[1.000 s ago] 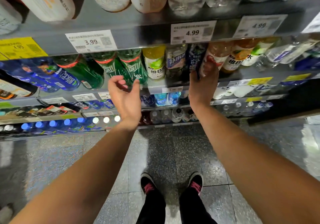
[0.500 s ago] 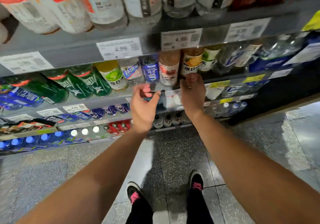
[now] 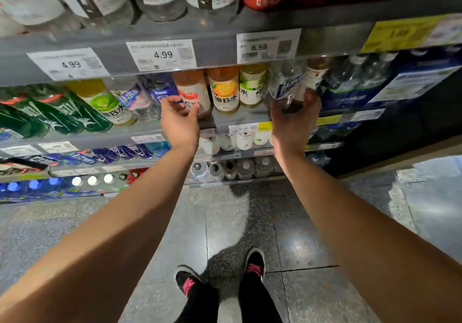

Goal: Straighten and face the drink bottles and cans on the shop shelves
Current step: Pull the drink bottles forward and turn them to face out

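Crowding both hands, neighbouring bottles flank the peach bottle (image 3: pixel 192 92) pinched by left grip (image 3: pixel 180 120); right grip (image 3: pixel 295 120) clasps the clear bottle (image 3: pixel 287 89)

Bottles (image 3: pixel 223 89) in row on shelf (image 3: pixel 240 119) — price tags (image 3: pixel 162 54) above.

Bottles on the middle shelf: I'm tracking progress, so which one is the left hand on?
The left hand is on the peach-coloured bottle with the red-and-white label, left of the orange-label bottle.

Price tags (image 3: pixel 162 54): 4.99, 4.99, 6.59.
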Demonstrator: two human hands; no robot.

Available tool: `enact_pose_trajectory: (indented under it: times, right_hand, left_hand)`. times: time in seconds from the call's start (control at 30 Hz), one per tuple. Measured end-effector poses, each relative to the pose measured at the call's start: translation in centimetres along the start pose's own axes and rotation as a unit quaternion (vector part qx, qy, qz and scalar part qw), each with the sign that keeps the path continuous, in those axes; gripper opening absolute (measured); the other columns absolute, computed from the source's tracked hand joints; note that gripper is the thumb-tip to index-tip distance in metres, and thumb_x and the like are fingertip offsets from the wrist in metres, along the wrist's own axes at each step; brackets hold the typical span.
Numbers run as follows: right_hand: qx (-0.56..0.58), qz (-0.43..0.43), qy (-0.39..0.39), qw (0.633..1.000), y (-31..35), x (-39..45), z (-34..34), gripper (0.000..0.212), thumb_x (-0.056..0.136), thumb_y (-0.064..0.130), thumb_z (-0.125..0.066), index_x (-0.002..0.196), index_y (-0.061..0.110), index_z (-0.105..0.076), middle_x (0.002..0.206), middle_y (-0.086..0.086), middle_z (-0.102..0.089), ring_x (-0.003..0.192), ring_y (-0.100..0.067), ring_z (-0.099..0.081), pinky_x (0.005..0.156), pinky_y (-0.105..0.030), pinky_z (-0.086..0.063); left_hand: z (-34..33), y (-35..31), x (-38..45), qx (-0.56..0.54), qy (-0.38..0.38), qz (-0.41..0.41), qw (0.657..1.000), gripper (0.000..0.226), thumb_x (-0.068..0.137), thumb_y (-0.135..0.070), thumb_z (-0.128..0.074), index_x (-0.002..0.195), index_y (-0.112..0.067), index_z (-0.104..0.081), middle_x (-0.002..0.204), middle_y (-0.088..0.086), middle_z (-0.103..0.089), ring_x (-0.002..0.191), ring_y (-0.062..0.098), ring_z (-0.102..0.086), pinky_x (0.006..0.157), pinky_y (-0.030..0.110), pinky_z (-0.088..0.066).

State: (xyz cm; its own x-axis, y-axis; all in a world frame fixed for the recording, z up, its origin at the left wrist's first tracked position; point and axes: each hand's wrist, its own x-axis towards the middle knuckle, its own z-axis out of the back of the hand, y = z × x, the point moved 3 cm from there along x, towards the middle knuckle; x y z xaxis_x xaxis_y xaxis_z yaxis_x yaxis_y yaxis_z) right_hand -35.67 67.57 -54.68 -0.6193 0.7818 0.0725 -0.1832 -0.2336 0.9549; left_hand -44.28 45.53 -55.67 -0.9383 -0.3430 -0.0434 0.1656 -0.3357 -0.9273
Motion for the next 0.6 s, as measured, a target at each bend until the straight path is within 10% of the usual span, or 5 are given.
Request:
enact_pose_trajectory:
  times: [0.47, 0.6]
  right_hand:
    - [-0.054, 0.023, -0.039, 0.998, 1.2, 3.6, -1.9, 0.084, 0.069, 0.034, -0.085, 0.135, 0.0, -0.047, 0.132, -0.014, -0.053, 0.125, -0.031, -0.047, 0.112, -0.041, -0.036]
    - [-0.065, 0.008, -0.043, 0.997, 1.7, 3.7, -2.2, 0.077, 0.067, 0.025, -0.081, 0.131, -0.001, -0.047, 0.129, -0.016, -0.054, 0.121, -0.033, -0.048, 0.104, -0.032, -0.033]
  left_hand:
    - [1.1, 1.6, -5.4, -0.002, 0.043, 0.0, 0.999, 0.028, 0.087, -0.011, -0.074, 0.1, -0.02, -0.051, 0.09, -0.002, -0.061, 0.069, -0.016, -0.058, 0.065, 0.002, -0.041]
    - [1.1, 1.3, -6.3, -0.011, 0.054, 0.006, 0.998, 0.025, 0.089, -0.011, -0.072, 0.101, -0.02, -0.052, 0.094, 0.0, -0.061, 0.074, -0.009, -0.06, 0.077, 0.022, -0.051]
